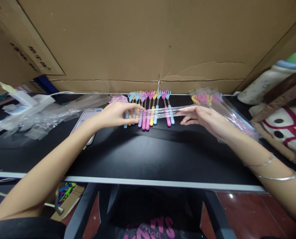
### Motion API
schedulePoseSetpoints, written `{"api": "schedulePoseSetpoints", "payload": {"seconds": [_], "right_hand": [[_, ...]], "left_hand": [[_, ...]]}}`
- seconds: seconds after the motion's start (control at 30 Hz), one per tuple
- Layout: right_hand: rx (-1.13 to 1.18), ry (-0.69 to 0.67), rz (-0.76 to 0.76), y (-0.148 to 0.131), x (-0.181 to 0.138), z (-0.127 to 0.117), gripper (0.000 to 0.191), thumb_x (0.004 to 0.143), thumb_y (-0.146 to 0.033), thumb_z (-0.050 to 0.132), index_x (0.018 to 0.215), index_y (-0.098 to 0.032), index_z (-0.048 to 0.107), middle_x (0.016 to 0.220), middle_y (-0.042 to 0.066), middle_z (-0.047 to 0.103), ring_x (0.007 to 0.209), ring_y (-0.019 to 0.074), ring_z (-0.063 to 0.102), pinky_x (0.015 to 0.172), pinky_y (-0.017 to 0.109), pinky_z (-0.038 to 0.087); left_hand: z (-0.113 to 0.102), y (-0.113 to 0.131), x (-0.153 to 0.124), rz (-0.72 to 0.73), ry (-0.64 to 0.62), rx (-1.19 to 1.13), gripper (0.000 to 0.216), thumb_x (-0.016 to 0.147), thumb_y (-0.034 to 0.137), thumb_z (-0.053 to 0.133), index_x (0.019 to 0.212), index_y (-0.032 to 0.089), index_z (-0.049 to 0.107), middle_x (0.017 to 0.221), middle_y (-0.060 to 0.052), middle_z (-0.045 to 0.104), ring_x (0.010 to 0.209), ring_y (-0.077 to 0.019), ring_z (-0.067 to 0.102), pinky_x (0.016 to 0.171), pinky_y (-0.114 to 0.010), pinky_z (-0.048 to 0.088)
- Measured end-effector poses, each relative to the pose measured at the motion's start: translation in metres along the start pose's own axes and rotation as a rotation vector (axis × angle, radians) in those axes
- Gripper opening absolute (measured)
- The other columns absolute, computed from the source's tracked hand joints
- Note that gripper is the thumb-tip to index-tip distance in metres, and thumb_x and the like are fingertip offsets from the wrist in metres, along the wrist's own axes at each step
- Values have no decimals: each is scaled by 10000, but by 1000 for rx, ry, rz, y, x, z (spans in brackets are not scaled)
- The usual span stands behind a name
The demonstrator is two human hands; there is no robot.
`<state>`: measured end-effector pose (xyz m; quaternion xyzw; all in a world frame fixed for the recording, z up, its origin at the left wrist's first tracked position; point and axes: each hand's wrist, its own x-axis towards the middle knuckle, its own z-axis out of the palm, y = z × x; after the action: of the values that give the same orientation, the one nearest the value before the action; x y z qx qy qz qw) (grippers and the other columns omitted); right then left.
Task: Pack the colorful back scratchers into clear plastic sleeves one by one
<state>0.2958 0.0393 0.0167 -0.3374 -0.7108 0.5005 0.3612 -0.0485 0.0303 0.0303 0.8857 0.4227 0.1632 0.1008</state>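
A clear plastic bag (pixel 160 112) is stretched sideways between my two hands, above the black table. My left hand (pixel 120 114) pinches its left end between thumb and fingers. At the other end, my right hand (pixel 200 115) grips the plastic, with some fingers extended. Behind and below the bag lies a row of several small hand-shaped back scratchers (pixel 152 116), with pink, yellow, blue and purple handles and their claws toward the cardboard. Close to my right wrist, more back scratchers lie inside a clear bag (pixel 234 114), their claws partly showing.
A phone (pixel 88 114) lies by my left forearm, near crumpled clear bags (pixel 50 116) and a white power strip (pixel 26 103). Cardboard (pixel 148 43) walls the back. To the right are a bottle (pixel 264 81) and a patterned bag (pixel 284 127). The table's pale front edge (pixel 148 182) runs across.
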Motion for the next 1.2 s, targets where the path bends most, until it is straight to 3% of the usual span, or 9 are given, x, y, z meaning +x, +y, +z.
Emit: {"api": "schedulePoseSetpoints", "payload": {"seconds": [0.23,0.4,0.6,0.7,0.77,0.97,1.1,1.2], "right_hand": [[-18,-98,-16,4,-2,8,419,945,-550,500,1186,-276,707,1258,80,683,931,189,708,890,373,566],[-110,-154,-37,1,-3,15,426,931,-547,526,1192,-263,708,1164,81,714,966,208,698,906,399,559],[-231,109,-133,0,-1,-1,357,917,-538,551,969,-251,757,1091,57,727,1097,239,652,1013,417,487],[-222,269,-117,6,3,-13,383,923,-545,526,902,-220,729,1029,71,729,1015,243,673,926,416,530],[-307,305,-85,11,7,-17,372,918,-536,527,928,-218,718,1014,75,733,969,251,682,879,428,545],[-879,13,-260,26,13,-9,383,933,-442,460,1156,-235,693,1242,89,688,1204,318,575,1069,557,386],[-966,-177,-284,31,11,-2,420,962,-409,406,1286,-255,624,1382,84,603,1325,307,477,1123,569,299],[-982,-188,-274,31,9,-2,433,956,-419,419,1308,-256,609,1368,102,608,1309,320,478,1096,576,326]], "left_hand": [[5,7,-1,30,19,6,540,882,498,589,1357,244,540,1306,-52,634,1073,-203,629,893,-288,465],[8,11,-2,51,30,1,469,874,422,619,1318,279,575,1239,-18,671,990,-172,648,787,-241,466],[3,9,0,61,113,7,383,886,388,607,1248,265,629,1036,-10,720,814,-140,641,715,-228,441],[2,7,1,50,135,12,385,883,402,609,1237,251,635,1007,-18,723,791,-143,639,708,-235,436],[3,6,1,53,135,11,381,882,395,612,1233,248,635,1017,-19,723,795,-143,639,715,-236,437],[7,8,0,77,95,-9,397,884,356,607,1272,272,607,1111,-13,710,827,-135,640,729,-228,448],[8,9,-1,57,70,-11,422,879,353,604,1294,275,596,1182,-26,696,867,-148,652,746,-237,459],[8,9,-1,62,64,-5,410,889,348,589,1293,279,598,1228,-22,682,934,-159,656,787,-245,464]]}}
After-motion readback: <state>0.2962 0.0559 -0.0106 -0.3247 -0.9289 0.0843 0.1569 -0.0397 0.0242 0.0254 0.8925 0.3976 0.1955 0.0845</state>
